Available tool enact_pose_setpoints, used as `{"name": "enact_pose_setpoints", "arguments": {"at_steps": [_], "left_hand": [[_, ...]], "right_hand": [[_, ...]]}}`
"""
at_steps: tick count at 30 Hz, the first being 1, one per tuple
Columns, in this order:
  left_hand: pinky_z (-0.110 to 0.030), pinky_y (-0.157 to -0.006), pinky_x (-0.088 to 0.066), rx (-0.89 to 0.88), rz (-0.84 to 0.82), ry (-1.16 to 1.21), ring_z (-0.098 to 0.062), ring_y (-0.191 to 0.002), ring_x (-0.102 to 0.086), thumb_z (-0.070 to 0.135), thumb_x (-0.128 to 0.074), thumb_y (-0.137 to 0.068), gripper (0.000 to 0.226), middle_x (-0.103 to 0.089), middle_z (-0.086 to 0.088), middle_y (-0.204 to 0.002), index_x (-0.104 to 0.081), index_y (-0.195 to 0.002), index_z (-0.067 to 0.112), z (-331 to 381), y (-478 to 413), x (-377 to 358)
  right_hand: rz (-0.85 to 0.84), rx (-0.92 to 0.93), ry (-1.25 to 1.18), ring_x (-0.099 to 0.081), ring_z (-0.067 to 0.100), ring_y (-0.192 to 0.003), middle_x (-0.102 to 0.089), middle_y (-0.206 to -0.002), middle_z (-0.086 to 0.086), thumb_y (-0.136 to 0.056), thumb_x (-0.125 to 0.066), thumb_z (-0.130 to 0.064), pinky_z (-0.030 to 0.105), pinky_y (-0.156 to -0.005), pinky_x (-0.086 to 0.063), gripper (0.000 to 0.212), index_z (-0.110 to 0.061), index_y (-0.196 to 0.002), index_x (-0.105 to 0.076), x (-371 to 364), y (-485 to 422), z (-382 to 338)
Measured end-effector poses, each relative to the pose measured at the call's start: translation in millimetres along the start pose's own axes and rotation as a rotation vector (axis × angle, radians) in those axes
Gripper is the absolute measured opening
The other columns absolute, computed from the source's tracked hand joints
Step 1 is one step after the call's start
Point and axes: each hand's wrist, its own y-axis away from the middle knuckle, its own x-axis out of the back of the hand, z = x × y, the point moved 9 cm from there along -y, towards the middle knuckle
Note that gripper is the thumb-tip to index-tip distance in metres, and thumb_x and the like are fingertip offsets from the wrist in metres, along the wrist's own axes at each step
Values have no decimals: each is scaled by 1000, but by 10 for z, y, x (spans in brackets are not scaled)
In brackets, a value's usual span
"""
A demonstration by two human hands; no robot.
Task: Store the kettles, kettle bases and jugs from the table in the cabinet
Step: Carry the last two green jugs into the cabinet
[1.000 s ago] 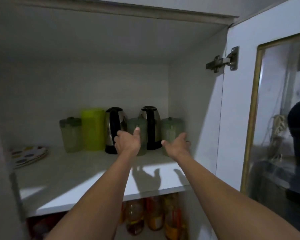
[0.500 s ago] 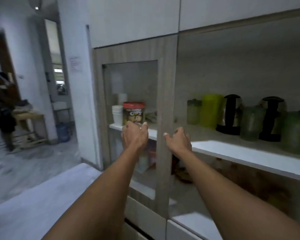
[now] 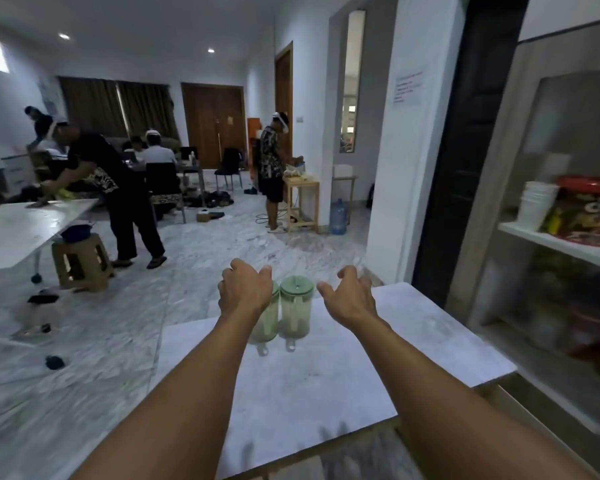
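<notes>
Two pale green lidded jugs stand side by side near the far edge of the white table. The right jug is fully visible, handle toward me. The left jug is partly hidden behind my left hand, which hovers just in front of its top with fingers curled, holding nothing. My right hand is out to the right of the right jug, fingers spread, apart from it. The cabinet stands at the right; its open shelf with the stored kettles is out of view.
The cabinet's glass-door section holds a stack of white cups and a red-lidded snack tub. A dark doorway lies beyond the table. Other people work at a white table at left, beside a wooden stool. Small dark items lie on the marble floor.
My view has swung left from the cabinet shelf with stored kettles and jugs to the table. Both empty hands came away from the shelf and now reach toward the two green jugs.
</notes>
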Motion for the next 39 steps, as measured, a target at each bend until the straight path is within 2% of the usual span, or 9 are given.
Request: {"name": "enact_pose_setpoints", "arguments": {"at_steps": [6,15,17,21,23,25,29,34,39], "left_hand": [[-43,-98,-42,72,-60,-45,-37,-126,-48,44,-52,-94,59,-49,-17,-138,-43,-136,3,-717,-491,-9],[-35,-86,-45,221,-248,-32,-35,-120,-54,42,-60,-89,55,-57,-15,-129,-48,-128,5,-1268,-1090,-1221],[-33,-81,-45,266,-274,-23,-34,-116,-57,40,-64,-88,53,-59,-14,-126,-49,-125,5,-1362,-1213,-1521],[-39,-93,-49,340,-294,7,-33,-117,-58,41,-71,-82,62,-61,-13,-125,-48,-126,5,-1512,-1465,-2035],[-39,-92,-50,334,-280,21,-34,-113,-60,39,-69,-84,54,-64,-14,-122,-51,-123,6,-1523,-1587,-2208],[-39,-88,-50,308,-250,10,-35,-109,-61,35,-65,-88,43,-66,-15,-118,-56,-119,6,-1530,-1679,-2296],[-35,-79,-48,288,-199,-1,-35,-100,-62,32,-61,-89,34,-68,-15,-108,-61,-110,5,-1542,-1789,-2283],[-32,-77,-42,267,-183,39,-34,-99,-61,34,-61,-88,32,-68,-12,-107,-62,-107,9,-1186,-1787,-2064],[-31,-77,-42,134,-197,214,-33,-94,-58,30,-56,-92,31,-65,-15,-110,-59,-111,5,-313,-1461,-1748]], "right_hand": [[-93,-52,67,-52,41,-120,-35,-144,17,-96,-53,-42,42,-96,-42,52,-15,-137,-38,-866,-278,-99],[-190,-213,53,-50,37,-126,-47,-139,17,-94,-56,-41,41,-98,-42,60,-7,-140,-37,-1783,-1306,487],[-240,-289,21,-52,38,-124,-50,-137,18,-93,-59,-38,42,-98,-44,59,-3,-136,-38,-2032,-1581,680],[-339,-419,-71,-60,37,-113,-61,-124,18,-77,-70,-40,40,-89,-52,69,-2,-129,-46,-2492,-2008,997],[-366,-454,-102,-64,35,-106,-66,-116,16,-65,-72,-45,43,-87,-56,72,-6,-123,-55,-2699,-2191,1117],[-377,-448,-123,-67,35,-99,-70,-108,14,-67,-71,-43,45,-85,-58,61,-9,-117,-61,-2832,-2307,1164],[-348,-413,-155,-65,36,-100,-70,-105,12,-80,-65,-37,41,-86,-55,39,-13,-110,-65,-2794,-2350,1110],[-276,-403,-280,-68,37,-99,-73,-102,14,-65,-59,-50,49,-89,-56,56,-12,-105,-67,-2390,-2398,1041],[-63,-309,-365,-68,36,-97,-72,-102,15,-77,-62,-39,43,-87,-56,40,-9,-104,-66,-1309,-2116,741]]}}
